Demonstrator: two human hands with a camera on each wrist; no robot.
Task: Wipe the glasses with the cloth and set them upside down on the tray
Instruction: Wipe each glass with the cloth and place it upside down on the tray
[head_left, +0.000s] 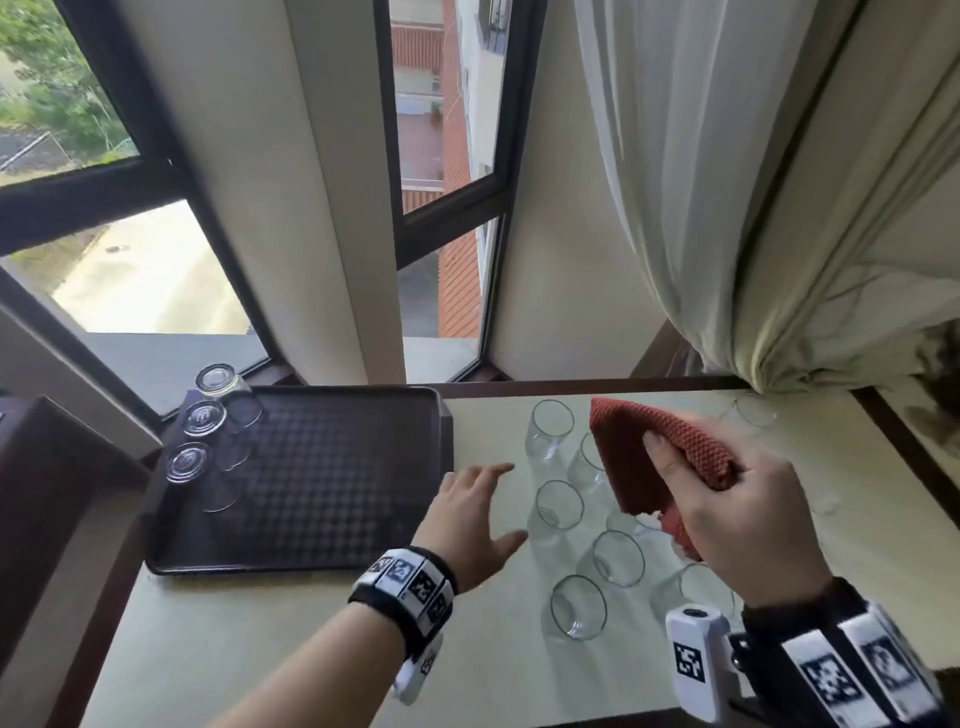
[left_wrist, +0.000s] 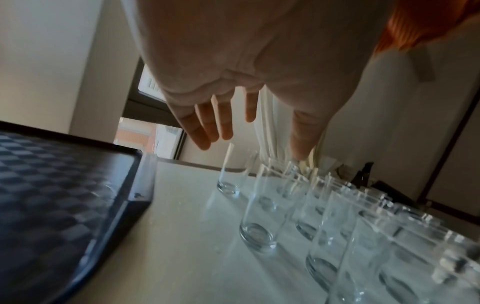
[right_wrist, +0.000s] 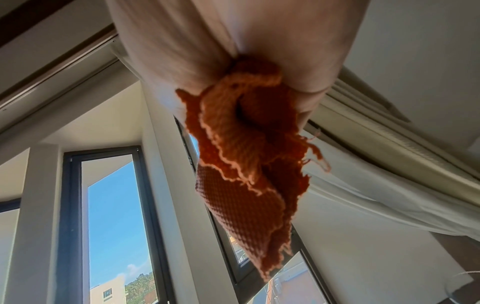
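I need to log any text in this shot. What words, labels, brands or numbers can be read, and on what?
No readable words or numbers anywhere.
Wristbands of the left hand and right hand: black-and-white square marker patterns only, no letters.
Bases of the upturned glasses on the tray: faint embossed marks, too blurred to read.
Cloth: no label visible.

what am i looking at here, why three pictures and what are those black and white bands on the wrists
A person is working with bare hands; the patterned wristbands carry small cameras. The wide picture comes from a head-worn camera, the other two look along each hand. On the pale table lies a dark textured plastic tray with three clear drinking glasses upside down at its left edge. More clear upright glasses stand on the table beside it. The right hand grips a red woven cloth. The left hand is open and empty, near the upright glasses.
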